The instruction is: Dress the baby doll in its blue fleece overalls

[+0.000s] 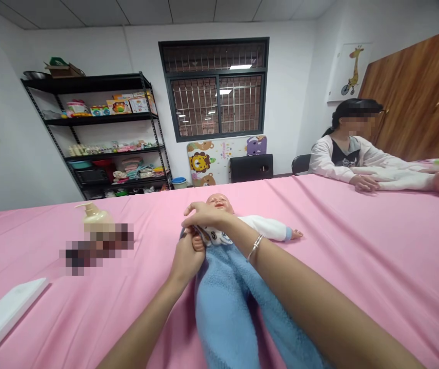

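A baby doll [223, 287] in a white top and fuzzy blue trousers lies on its back on the pink cloth [146, 307], head toward the far edge. My left hand [188, 256] is closed around the doll's arm at the left of its body, and the doll's small hand shows beside my fingers. Over the doll's chest reaches my right hand [203, 215], with a silver bangle on the wrist; its thumb and fingers are bent toward the same arm, just above my left hand. The doll's other arm lies stretched out to the right.
A cream pump bottle [96, 218] stands at the left beside a blurred patch. A white flat object [10, 312] lies at the near left. Across the table at the right sits a person [342, 148] with another doll [400, 178]. Shelves [107, 120] stand behind.
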A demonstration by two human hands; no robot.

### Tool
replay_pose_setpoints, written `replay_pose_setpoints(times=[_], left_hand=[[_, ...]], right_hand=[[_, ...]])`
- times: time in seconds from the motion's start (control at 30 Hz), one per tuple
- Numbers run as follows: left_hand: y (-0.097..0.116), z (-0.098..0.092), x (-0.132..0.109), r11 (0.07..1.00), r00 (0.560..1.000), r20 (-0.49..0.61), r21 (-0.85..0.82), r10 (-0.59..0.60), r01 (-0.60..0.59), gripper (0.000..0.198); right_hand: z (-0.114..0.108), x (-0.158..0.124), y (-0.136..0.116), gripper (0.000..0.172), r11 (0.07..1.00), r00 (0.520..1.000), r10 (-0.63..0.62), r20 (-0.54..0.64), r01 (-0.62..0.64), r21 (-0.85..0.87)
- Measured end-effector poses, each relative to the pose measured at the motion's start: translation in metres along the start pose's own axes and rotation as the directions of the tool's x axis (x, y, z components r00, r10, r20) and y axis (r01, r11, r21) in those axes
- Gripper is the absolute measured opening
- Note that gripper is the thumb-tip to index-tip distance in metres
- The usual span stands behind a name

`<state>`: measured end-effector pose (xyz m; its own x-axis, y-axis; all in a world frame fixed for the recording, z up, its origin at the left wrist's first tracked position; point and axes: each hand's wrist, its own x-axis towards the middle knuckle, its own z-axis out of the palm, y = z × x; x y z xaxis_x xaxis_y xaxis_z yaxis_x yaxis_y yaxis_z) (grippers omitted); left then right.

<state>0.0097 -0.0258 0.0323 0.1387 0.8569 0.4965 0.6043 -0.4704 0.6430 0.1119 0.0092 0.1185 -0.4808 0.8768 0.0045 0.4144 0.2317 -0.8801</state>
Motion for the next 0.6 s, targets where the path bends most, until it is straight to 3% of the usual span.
replay_pose_setpoints(times=[0.07,0.13,0.2,0.27,0.33,0.37,0.43,0.5,0.53,0.6], left_hand=[[0.004,-0.001,-0.004,0.997,0.996,0.021,-0.003,0.081,-0.081,0.007],[0.008,-0.004,-0.007,0.981,0.98,0.047,-0.046,0.192,-0.19,0.003],[0.009,-0.01,-0.008,0.953,0.961,0.033,-0.143,0.275,-0.268,0.006],[0.005,-0.019,-0.002,0.919,0.965,-0.076,-0.295,0.252,-0.264,0.012],[-0.004,-0.029,0.008,0.865,0.969,-0.244,-0.474,0.049,-0.163,0.014],[-0.011,-0.033,0.013,0.826,0.944,-0.309,-0.557,-0.115,-0.082,0.015],[-0.029,-0.038,0.023,0.739,0.82,-0.366,-0.666,-0.439,0.099,0.017],[-0.051,-0.039,0.028,0.685,0.686,-0.362,-0.675,-0.631,0.274,0.021],[-0.062,-0.039,0.029,0.675,0.639,-0.358,-0.646,-0.681,0.357,0.022],[-0.086,-0.037,0.029,0.685,0.585,-0.374,-0.522,-0.72,0.509,0.024]], right_hand=[[0.0,0.01,-0.002,0.007,0.965,0.996,-0.001,0.087,-0.021,0.261],[-0.001,0.021,-0.001,0.016,0.934,0.995,0.016,0.098,-0.05,0.354],[-0.001,0.029,0.007,0.033,0.95,0.997,0.07,-0.023,-0.06,0.306],[-0.002,0.035,0.023,0.05,0.985,0.966,0.073,-0.25,-0.03,0.173],[-0.002,0.037,0.043,0.056,0.999,0.898,0.01,-0.44,0.009,0.042],[-0.002,0.037,0.052,0.057,1.0,0.869,-0.02,-0.495,0.023,0.0],[-0.002,0.034,0.065,0.057,0.999,0.849,-0.052,-0.526,0.035,-0.042],[-0.005,0.029,0.068,0.053,0.996,0.877,-0.064,-0.476,0.023,-0.092],[-0.008,0.026,0.066,0.049,0.991,0.902,-0.062,-0.427,0.003,-0.137],[-0.019,0.018,0.059,0.05,0.966,0.945,-0.059,-0.323,-0.028,-0.258]])
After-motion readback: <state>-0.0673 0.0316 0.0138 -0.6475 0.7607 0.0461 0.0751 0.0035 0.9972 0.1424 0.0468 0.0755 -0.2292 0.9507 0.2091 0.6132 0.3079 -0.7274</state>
